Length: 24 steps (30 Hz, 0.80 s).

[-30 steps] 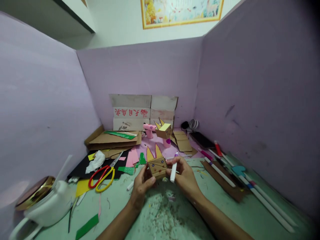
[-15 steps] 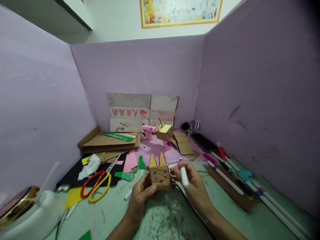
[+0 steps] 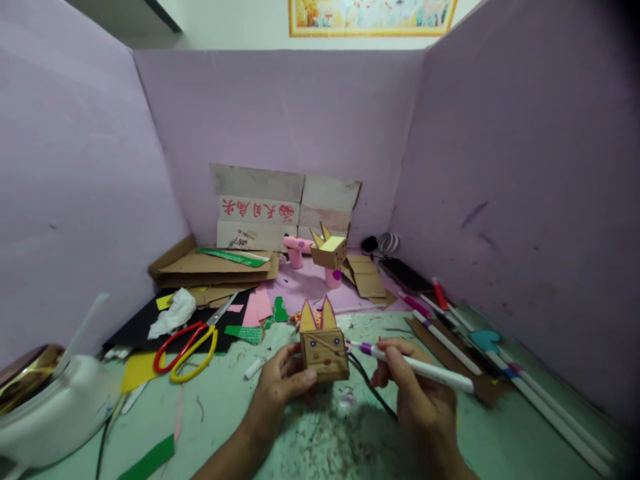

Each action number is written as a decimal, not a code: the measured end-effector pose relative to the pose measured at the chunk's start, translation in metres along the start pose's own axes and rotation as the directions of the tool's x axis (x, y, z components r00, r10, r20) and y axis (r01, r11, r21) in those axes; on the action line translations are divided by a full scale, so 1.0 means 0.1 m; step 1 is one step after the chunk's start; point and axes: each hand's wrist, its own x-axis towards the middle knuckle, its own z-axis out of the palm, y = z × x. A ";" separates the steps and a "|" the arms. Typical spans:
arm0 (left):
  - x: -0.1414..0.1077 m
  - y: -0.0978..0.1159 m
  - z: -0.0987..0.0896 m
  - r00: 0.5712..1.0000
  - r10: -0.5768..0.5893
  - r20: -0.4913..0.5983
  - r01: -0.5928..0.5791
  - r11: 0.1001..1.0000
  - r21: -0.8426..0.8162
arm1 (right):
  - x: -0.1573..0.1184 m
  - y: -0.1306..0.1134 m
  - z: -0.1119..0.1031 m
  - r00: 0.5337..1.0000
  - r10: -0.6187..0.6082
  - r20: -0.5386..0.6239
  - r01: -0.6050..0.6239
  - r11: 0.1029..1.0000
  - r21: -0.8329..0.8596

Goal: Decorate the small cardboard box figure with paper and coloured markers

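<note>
The person's left hand has its grip around the lower corner of a small cardboard animal head with drawn eyes and two purple-edged yellow ears. The right hand holds a white-barrelled purple marker pen-fashion, its tip at the head's near side; whether it touches is too small to tell. Behind, a second cardboard head sits on a pink body. Red-and-yellow-handled scissors lie partly on black paper, beside a crumpled white tissue. More markers lie along the right of the green tabletop.
</note>
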 end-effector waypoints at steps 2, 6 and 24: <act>0.00 0.00 0.00 1.000 0.003 -0.006 -0.003 1.000 -0.011 | 0.05 0.05 -0.04 1.000 0.029 0.001 -0.029 0.999 0.017; -0.01 0.01 0.00 1.000 0.016 0.000 -0.016 1.000 -0.017 | 0.14 0.09 -0.07 0.999 0.049 -0.004 -0.049 0.998 0.026; -0.09 0.15 0.11 0.999 -0.001 -0.054 -0.001 0.999 -0.043 | 0.12 -0.10 -0.01 0.994 0.013 0.111 -0.020 0.998 0.063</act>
